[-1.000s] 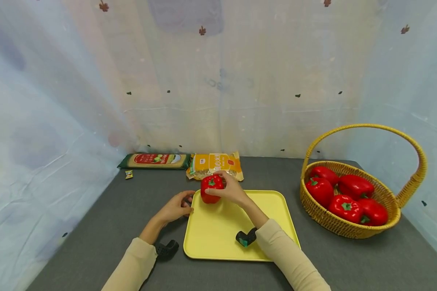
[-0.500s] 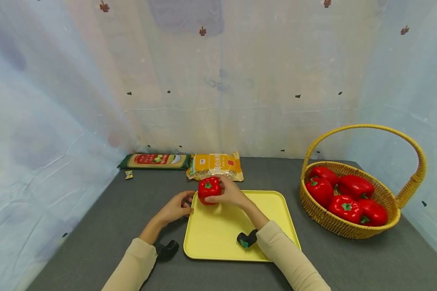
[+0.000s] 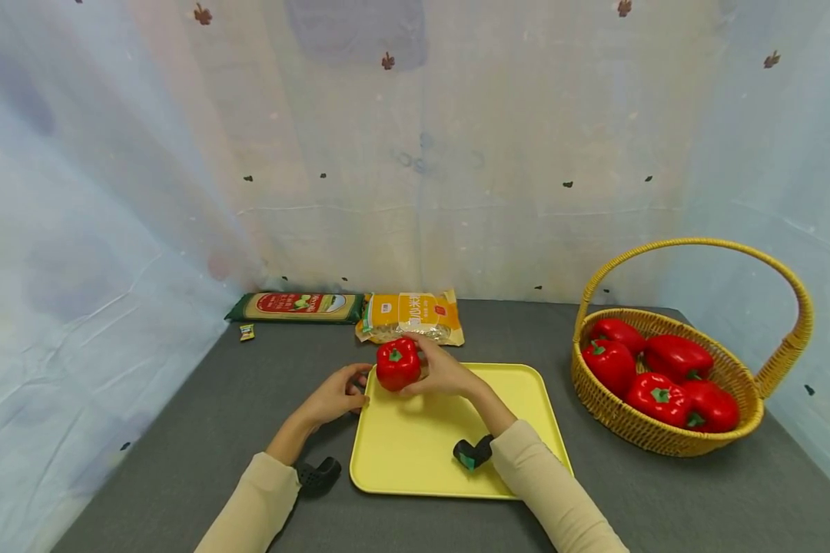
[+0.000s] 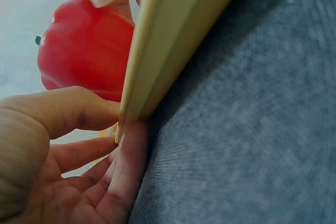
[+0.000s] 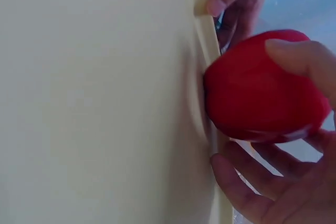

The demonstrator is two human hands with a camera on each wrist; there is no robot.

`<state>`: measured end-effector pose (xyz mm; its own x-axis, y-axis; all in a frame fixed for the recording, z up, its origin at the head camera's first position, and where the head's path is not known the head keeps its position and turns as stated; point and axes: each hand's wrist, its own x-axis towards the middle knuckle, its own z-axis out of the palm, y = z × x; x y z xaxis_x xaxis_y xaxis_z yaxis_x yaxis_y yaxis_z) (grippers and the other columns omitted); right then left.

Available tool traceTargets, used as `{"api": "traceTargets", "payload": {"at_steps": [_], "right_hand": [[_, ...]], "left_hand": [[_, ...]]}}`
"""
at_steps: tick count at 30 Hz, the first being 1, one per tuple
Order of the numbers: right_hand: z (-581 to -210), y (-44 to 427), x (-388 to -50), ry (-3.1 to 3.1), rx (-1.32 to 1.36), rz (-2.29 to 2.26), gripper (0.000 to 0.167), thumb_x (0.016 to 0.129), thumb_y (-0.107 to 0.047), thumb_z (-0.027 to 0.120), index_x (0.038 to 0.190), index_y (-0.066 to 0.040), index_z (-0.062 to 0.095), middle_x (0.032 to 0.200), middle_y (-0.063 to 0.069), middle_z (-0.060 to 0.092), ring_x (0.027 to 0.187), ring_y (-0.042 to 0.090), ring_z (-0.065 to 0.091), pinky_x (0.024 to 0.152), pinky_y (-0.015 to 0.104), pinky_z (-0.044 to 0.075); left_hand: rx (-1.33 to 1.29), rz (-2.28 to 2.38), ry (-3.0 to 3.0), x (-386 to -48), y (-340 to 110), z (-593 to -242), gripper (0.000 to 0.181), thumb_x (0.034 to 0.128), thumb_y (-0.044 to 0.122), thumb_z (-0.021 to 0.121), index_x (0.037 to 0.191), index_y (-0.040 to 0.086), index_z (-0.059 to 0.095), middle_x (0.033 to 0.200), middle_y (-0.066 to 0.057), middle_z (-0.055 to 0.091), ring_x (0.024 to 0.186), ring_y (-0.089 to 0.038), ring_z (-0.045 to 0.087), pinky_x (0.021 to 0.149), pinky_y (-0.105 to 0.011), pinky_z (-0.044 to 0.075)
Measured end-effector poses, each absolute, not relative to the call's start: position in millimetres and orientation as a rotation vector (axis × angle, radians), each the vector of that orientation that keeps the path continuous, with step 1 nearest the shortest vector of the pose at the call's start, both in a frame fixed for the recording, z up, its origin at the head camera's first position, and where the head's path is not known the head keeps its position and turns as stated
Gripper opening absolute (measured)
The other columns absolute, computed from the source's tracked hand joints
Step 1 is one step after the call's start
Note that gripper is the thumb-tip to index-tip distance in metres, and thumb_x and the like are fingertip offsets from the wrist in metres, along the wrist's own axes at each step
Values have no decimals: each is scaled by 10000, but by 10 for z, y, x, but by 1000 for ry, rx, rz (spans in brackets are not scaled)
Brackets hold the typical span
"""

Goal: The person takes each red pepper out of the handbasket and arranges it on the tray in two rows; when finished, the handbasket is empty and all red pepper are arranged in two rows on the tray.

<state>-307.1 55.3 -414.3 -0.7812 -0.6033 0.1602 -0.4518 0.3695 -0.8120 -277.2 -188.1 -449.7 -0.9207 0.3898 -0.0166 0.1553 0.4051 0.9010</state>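
A red bell pepper [image 3: 397,364], green stem up, stands in the far left corner of a yellow tray [image 3: 449,430]. My right hand [image 3: 445,372] is around the pepper's right side. In the right wrist view its fingers [image 5: 247,182] are spread, with a gap between some of them and the pepper [image 5: 257,90]; the thumb overlaps the pepper, and I cannot tell whether it touches. My left hand [image 3: 333,395] pinches the tray's left rim [image 4: 137,72], thumb on the upper edge and a finger below, as the left wrist view shows.
A yellow wicker basket [image 3: 653,442] with a tall handle holds several red peppers [image 3: 678,357] at the right. Along the back lie a green package [image 3: 297,306] and a yellow bag [image 3: 415,311]. A small yellow packet [image 3: 247,332] is at the far left.
The pepper shifted slightly left and turned a little in the tray's corner. My right thumb has slid off its front toward the right. The left hand stays at the rim.
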Motion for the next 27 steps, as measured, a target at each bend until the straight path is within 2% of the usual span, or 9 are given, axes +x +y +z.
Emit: {"api": "traceTargets", "payload": {"at_steps": [4, 13, 20, 27], "right_hand": [[-4133, 591, -3101, 2440, -1001, -1345, 917, 715, -90, 798, 1455, -89, 257, 1332, 129, 449, 1181, 312, 468, 940, 456, 443], [-4112, 537, -3069, 2433, -980, -1403, 858, 729, -108, 793, 1416, -7, 290, 1261, 173, 495, 1092, 339, 524, 880, 446, 485], [-4200, 482, -3099, 2452, -962, -1436, 854, 747, -159, 787, 1429, -38, 287, 1303, 131, 476, 1117, 324, 510, 862, 410, 501], [-4229, 462, -3107, 2425, -991, -1504, 829, 753, -122, 778, 1415, -4, 292, 1297, 149, 469, 1105, 346, 522, 873, 440, 491]], "left_hand": [[477, 1530, 2429, -2778, -1885, -4493, 592, 848, 4, 604, 1383, -41, 353, 1114, -196, 455, 734, -187, 548, 621, -325, 525], [487, 1524, 2444, -2760, -1871, -4463, 592, 840, -31, 586, 1376, -74, 338, 1066, -195, 449, 708, -186, 531, 602, -315, 508], [464, 1533, 2441, -2768, -1875, -4498, 617, 836, -9, 603, 1382, -75, 324, 1065, -174, 459, 715, -181, 529, 590, -304, 493], [448, 1540, 2441, -2783, -1875, -4523, 619, 828, -8, 608, 1377, -78, 331, 1059, -170, 467, 722, -178, 538, 611, -314, 509]]}}
